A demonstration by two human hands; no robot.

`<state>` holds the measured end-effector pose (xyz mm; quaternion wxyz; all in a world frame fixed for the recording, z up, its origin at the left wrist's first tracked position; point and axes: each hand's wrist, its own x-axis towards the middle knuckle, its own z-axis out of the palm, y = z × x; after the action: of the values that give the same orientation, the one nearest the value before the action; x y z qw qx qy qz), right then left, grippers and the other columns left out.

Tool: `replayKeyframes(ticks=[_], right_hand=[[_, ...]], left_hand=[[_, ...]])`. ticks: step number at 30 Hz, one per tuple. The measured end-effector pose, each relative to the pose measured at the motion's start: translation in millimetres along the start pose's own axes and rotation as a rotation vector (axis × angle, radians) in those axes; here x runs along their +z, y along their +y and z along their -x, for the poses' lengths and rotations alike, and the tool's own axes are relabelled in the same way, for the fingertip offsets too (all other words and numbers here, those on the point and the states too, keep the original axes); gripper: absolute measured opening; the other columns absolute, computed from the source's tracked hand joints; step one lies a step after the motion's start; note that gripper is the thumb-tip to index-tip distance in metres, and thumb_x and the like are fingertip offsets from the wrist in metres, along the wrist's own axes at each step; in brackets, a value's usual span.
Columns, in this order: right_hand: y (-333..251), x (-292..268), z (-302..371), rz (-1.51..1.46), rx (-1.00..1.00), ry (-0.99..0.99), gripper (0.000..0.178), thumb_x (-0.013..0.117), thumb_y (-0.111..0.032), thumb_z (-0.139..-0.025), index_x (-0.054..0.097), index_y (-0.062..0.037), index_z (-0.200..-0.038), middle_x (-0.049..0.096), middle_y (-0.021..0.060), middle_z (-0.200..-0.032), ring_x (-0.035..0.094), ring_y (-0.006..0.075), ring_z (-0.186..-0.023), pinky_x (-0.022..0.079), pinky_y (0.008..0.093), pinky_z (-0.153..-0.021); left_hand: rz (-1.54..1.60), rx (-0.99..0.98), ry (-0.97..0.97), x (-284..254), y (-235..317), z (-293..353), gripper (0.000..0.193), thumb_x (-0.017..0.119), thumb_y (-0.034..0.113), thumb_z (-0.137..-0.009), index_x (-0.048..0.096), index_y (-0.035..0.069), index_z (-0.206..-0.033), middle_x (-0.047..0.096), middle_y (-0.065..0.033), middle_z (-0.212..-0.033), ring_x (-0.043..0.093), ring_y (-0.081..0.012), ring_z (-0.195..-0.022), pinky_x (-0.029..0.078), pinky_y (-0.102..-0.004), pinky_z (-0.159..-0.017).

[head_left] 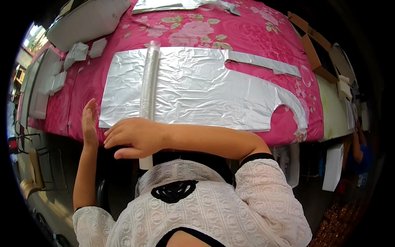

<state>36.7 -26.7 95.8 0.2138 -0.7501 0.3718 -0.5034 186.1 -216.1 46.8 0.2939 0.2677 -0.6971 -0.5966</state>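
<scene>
Left grip [89, 123] and right grip [142, 135] both unclosed — right over translucent roll [148, 86] — brown carton [313, 57], dark inside

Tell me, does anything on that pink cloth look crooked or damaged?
Mildly: the silver sheet is wrinkled rather than smooth, and its nearer strap ends crumpled at the pink cloth's near edge. The translucent roll across it, beneath the right hand, juts past that edge. I see no spill.

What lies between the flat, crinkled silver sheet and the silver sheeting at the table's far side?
Pink floral cloth, with the far end of a long translucent roll jutting over it, in the head view.
</scene>
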Motion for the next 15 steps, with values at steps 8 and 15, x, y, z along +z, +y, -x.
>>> replayKeyframes(ticks=[8,15], right_hand=[[103,-28,4,0.762,0.18,-0.108,0.05,0.046,-0.041,-0.09,0.049,-0.0071,-0.127,0.047,0.0117,-0.133,0.033,0.0293,-0.131,0.027,0.0444,-0.107],[144,36,-66,0.762,0.299,-0.12,0.049,0.043,-0.036,-0.09,0.046,-0.0091,-0.132,0.04,0.0121,-0.138,0.025,0.0312,-0.134,0.014,0.0461,-0.111]], left_hand=[[-0.177,-0.109,0.001,-34,-8,78,0.036,0.039,0.019,-0.097,0.045,-0.001,-0.126,0.051,-0.01,-0.124,0.05,-0.0181,-0.11,0.038,-0.03,-0.095],[-0.607,-0.147,-0.026,-7,-3,87,0.048,0.063,0.025,-0.085,0.046,-0.003,-0.12,0.054,-0.0191,-0.113,0.055,-0.0239,-0.1,0.044,-0.0324,-0.085]])
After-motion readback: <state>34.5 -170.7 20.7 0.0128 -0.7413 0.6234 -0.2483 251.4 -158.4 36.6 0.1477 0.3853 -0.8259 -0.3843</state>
